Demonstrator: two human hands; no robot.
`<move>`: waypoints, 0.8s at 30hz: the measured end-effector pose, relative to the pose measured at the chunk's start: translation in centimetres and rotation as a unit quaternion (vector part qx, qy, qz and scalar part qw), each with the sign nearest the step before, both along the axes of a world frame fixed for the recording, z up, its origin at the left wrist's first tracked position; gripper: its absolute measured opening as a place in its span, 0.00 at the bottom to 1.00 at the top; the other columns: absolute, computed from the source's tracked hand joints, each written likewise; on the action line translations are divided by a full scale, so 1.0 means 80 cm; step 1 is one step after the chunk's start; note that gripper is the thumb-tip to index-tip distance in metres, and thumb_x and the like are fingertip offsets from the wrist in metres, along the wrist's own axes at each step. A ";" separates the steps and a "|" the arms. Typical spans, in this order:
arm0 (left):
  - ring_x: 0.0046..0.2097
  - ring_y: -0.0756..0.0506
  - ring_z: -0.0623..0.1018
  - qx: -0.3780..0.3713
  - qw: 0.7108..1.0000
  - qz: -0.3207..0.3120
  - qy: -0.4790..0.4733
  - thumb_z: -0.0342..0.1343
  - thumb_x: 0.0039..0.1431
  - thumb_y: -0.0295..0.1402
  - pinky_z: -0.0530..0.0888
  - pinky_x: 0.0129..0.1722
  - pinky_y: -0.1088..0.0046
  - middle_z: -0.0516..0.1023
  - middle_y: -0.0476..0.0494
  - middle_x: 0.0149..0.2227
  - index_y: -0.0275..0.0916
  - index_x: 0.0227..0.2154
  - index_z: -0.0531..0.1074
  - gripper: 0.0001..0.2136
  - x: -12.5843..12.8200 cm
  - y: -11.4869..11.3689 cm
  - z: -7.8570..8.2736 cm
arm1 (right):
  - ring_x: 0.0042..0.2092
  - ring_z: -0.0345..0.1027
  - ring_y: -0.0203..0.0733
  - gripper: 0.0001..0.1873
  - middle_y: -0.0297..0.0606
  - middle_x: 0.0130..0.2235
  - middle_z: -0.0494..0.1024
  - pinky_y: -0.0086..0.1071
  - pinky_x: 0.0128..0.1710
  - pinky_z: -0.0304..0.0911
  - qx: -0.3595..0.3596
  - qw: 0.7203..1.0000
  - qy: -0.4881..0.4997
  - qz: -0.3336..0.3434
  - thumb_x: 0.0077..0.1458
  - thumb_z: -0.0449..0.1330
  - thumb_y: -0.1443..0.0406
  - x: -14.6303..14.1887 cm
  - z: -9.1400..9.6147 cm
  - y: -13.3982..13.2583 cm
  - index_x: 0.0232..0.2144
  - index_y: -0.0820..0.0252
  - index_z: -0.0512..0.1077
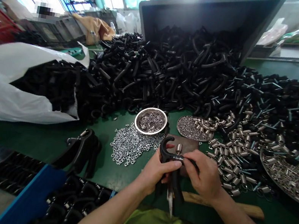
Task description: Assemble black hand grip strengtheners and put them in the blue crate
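Observation:
My left hand [157, 173] grips a black plastic hand grip [171, 162] marked with a white logo, its curved end upward. A pointed metal spike [170, 204] sticks out below it. My right hand [202, 171] pinches the grip's upper part between fingers and thumb. A small steel coil spring [179, 148] stands just beyond the hands on a brown pad [187, 143]. Below my hands lies a wooden handle [222, 205], its far end hidden. Loose steel washers [129, 145] lie to the left, and loose springs [234, 158] to the right.
A huge heap of black handles [156, 71] spills from a tilted black crate [209, 16] across the green table [17, 137]. Steel bowl [150, 121], oval tray [194, 128], and round tray [290, 179] hold small metal parts. A white sack [7, 83] lies left; a blue crate [31, 199] sits front left.

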State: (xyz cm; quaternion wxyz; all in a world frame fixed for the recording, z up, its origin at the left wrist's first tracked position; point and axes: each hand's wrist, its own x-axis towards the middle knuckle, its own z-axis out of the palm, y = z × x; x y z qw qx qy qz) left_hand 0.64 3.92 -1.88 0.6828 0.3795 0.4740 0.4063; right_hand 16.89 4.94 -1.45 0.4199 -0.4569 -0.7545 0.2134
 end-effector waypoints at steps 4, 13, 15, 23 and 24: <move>0.43 0.44 0.74 0.166 0.973 0.040 0.158 0.66 0.40 0.31 0.72 0.43 0.69 0.72 0.44 0.46 0.45 0.57 0.55 0.40 -0.007 0.002 0.002 | 0.18 0.58 0.31 0.18 0.28 0.22 0.67 0.25 0.17 0.55 -0.292 0.948 0.126 0.008 0.59 0.46 0.52 -0.007 -0.012 0.002 0.32 0.58 0.65; 0.49 0.41 0.73 0.238 0.943 -0.015 0.231 0.64 0.44 0.32 0.69 0.50 0.62 0.70 0.44 0.51 0.47 0.59 0.51 0.39 -0.006 -0.001 -0.001 | 0.28 0.64 0.36 0.22 0.37 0.31 0.72 0.27 0.22 0.59 -0.412 0.897 0.116 0.111 0.54 0.53 0.49 -0.011 0.004 0.018 0.35 0.62 0.69; 0.49 0.42 0.72 0.227 0.951 0.003 0.212 0.64 0.45 0.32 0.70 0.50 0.62 0.69 0.44 0.51 0.46 0.57 0.51 0.38 -0.003 -0.003 -0.006 | 0.30 0.64 0.38 0.17 0.37 0.30 0.72 0.30 0.26 0.59 -0.327 0.941 0.059 0.065 0.56 0.52 0.53 -0.015 0.008 0.018 0.33 0.62 0.68; 0.48 0.41 0.73 0.279 0.930 -0.027 0.237 0.66 0.41 0.34 0.72 0.45 0.65 0.68 0.42 0.50 0.44 0.55 0.52 0.39 -0.007 -0.001 -0.009 | 0.35 0.66 0.41 0.15 0.40 0.33 0.73 0.33 0.34 0.56 -0.208 0.963 -0.162 0.056 0.61 0.46 0.58 -0.021 0.032 0.014 0.32 0.62 0.66; 0.48 0.42 0.73 0.289 0.926 -0.037 0.241 0.66 0.41 0.33 0.72 0.46 0.65 0.68 0.42 0.49 0.44 0.55 0.52 0.38 -0.007 0.002 -0.008 | 0.35 0.66 0.41 0.15 0.41 0.33 0.73 0.33 0.35 0.56 -0.202 0.961 -0.182 0.055 0.61 0.46 0.58 -0.020 0.032 0.016 0.33 0.62 0.67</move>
